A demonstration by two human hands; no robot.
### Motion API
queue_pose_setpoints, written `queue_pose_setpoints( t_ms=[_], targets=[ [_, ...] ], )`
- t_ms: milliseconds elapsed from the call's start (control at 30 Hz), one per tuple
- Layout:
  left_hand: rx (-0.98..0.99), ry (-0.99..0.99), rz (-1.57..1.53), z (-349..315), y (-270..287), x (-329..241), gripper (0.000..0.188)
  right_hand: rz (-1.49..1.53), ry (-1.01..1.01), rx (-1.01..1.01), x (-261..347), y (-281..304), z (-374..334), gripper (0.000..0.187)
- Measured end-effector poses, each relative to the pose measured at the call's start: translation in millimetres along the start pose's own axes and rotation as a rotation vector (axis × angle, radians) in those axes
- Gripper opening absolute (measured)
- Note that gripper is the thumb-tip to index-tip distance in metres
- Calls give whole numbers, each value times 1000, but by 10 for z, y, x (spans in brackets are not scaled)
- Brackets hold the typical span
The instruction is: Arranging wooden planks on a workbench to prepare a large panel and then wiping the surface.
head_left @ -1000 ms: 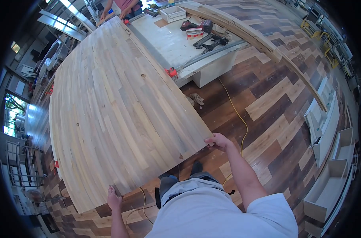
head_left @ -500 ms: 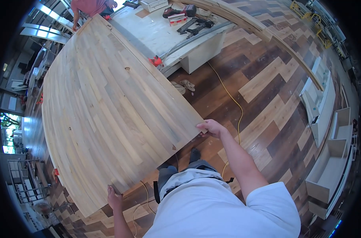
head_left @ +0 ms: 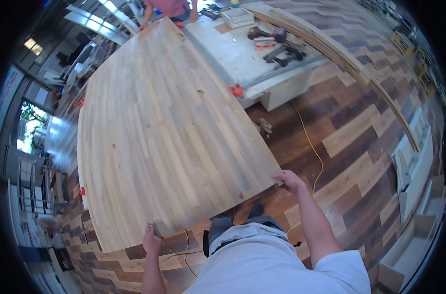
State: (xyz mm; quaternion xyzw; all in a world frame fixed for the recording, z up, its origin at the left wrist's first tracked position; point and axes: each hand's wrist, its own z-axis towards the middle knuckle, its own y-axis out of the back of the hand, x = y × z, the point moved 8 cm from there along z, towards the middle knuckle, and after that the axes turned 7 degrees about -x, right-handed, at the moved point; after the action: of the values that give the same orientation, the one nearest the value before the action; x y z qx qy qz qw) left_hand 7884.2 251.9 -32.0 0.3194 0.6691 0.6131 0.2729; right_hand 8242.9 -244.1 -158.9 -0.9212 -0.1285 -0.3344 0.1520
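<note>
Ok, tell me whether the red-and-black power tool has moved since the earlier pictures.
No: judged against the white tray on the bench, the power tool lies in the same spot; only the view shifted.

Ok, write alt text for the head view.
A person's left hand and right hand hold the near edge of a large wooden panel. A co-worker stands at its far end; tools lie on a white tabletop.

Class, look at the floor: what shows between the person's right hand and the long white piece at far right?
In the head view, a yellow cord winds over the plank floor between the right hand and the white piece.
</note>
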Motion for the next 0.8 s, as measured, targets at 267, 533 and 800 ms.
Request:
queue_pose_setpoints(
  t_ms=[267, 533, 800],
  targets=[
    [-31, 2, -20, -36, 2, 86, 76, -18, -10, 27, 86, -100, -36, 23],
    [2, 22, -49, -22, 6, 73, 77, 30, -22, 3, 96, -103, -71, 27],
    [-1, 27, -44, -17, -31, 126, 80, 34, -14, 5, 101, -99, -59, 25]
  ],
)
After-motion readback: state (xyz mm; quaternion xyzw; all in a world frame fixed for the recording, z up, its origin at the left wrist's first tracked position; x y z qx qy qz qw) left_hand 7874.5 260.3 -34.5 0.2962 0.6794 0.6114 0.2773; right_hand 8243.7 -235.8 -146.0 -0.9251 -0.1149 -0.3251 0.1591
